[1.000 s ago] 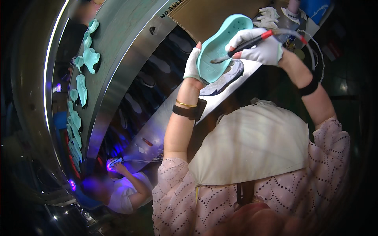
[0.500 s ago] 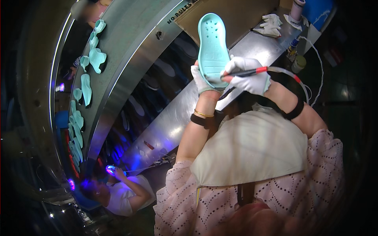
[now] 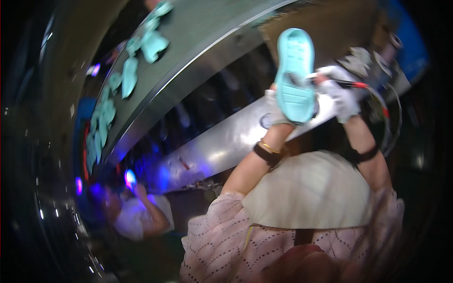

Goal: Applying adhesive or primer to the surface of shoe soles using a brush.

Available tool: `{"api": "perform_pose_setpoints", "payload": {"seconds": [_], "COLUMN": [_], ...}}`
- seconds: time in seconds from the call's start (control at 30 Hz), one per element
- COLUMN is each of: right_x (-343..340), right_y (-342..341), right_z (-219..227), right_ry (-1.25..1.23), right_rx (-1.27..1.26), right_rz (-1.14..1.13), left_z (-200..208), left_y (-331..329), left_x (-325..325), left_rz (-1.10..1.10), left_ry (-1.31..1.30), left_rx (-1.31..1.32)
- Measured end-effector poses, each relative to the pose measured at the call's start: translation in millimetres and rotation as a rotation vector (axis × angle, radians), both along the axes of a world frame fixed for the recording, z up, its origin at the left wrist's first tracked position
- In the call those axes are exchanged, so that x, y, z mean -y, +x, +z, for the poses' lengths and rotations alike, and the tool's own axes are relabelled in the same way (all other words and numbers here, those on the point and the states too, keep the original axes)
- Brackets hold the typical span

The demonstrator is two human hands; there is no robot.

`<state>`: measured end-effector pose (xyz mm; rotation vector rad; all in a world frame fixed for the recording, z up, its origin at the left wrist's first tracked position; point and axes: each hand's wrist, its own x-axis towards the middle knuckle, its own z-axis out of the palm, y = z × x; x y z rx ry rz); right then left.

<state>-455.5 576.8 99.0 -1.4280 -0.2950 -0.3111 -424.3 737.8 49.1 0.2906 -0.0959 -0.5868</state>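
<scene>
1. Sole (image 3: 295, 92), turquoise and raised-rimmed, is held toe-up above the table (image 3: 222, 141); a slim tool (image 3: 348, 84) reaches within its rim, but blur hides whether the tip touches.
2. Left hand (image 3: 275, 107), above the table, has its grip closed around the heel end; the fingers behind are hidden.
3. Right hand (image 3: 340, 93), above the table's right part, has its grip closed on the tool.
4. A pale, dark-edged object (image 3: 265, 121) lies on the table, mostly covered.
5. White gloves (image 3: 357, 61) lie at the table's far right.
6. A dark recess (image 3: 203, 89) beyond the table contains pale shapes (image 3: 183, 114), too smeared to identify.
7. Past that recess from the table, a belt (image 3: 188, 42) carries turquoise pieces (image 3: 130, 78), cut off above.
</scene>
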Motion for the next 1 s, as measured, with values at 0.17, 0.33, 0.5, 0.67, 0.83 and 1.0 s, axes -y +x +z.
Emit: {"api": "perform_pose_setpoints", "payload": {"seconds": [0.17, 0.33, 0.5, 0.67, 0.83, 1.0], "right_x": [46, -2, 43, 33, 38, 30], "right_y": [43, 19, 13, 34, -14, -14], "right_z": [-20, -15, -17, 5, -1, 25], "right_ry": [-0.168, -0.299, -0.368, -0.308, -0.529, -0.568], "right_rx": [-0.003, 0.281, 0.202, 0.376, 0.172, 0.357], "right_rz": [-0.440, -0.173, -0.166, 0.070, 0.202, -0.025], "left_z": [7, 10, -5, 2, 1, 3], "left_y": [-19, -17, -10, -3, -4, -4], "left_x": [10, -6, 0, -26, -22, -17], "left_rz": [-0.071, 0.126, 0.020, 0.057, 0.197, 0.148], "left_ry": [0.194, 0.316, 0.230, 0.395, 0.504, 0.487], "left_rx": [0.069, 0.125, 0.091, 0.268, 0.386, 0.406]}}
